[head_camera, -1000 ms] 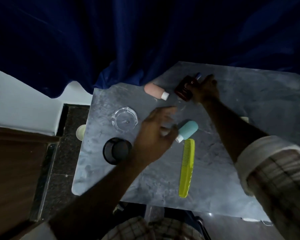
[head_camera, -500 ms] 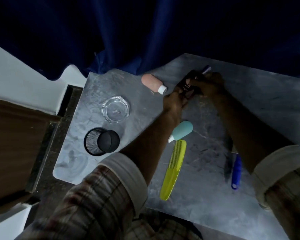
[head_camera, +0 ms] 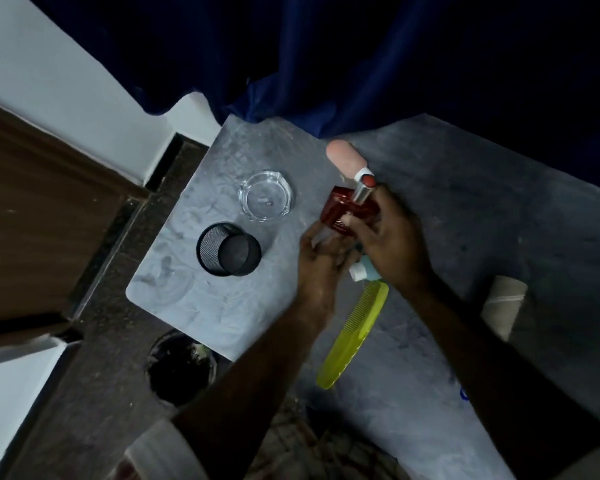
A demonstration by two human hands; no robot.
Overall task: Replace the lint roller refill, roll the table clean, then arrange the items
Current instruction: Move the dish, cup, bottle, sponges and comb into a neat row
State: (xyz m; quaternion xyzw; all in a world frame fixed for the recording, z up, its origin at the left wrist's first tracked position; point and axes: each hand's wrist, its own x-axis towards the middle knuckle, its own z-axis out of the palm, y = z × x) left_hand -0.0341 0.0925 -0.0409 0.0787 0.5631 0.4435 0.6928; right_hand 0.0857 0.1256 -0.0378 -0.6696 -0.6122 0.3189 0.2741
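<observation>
A red glass bottle (head_camera: 343, 209) with a silver neck and red cap is lifted just above the grey marble table (head_camera: 222, 306); my right hand (head_camera: 392, 244) is closed around it. My left hand (head_camera: 321, 268) sits right below it, blurred fingertips at the bottle's lower end; its grip is unclear. A teal bottle (head_camera: 362, 271) lies mostly hidden under both hands. A yellow comb (head_camera: 354, 334) lies on the table near my left forearm. A pink bottle (head_camera: 345, 161) lies just behind the red one. A cardboard tube (head_camera: 503, 303) stands at the right.
A glass ashtray (head_camera: 265, 195) and a black mesh cup (head_camera: 227, 249) stand on the table's left part. A dark round bin (head_camera: 181, 368) sits on the floor by the left front edge. A blue curtain (head_camera: 326, 46) hangs over the far edge.
My right hand has brought the red bottle from the far side toward the table's middle, over the teal bottle. My left hand has drawn back with it. The view has tilted.
</observation>
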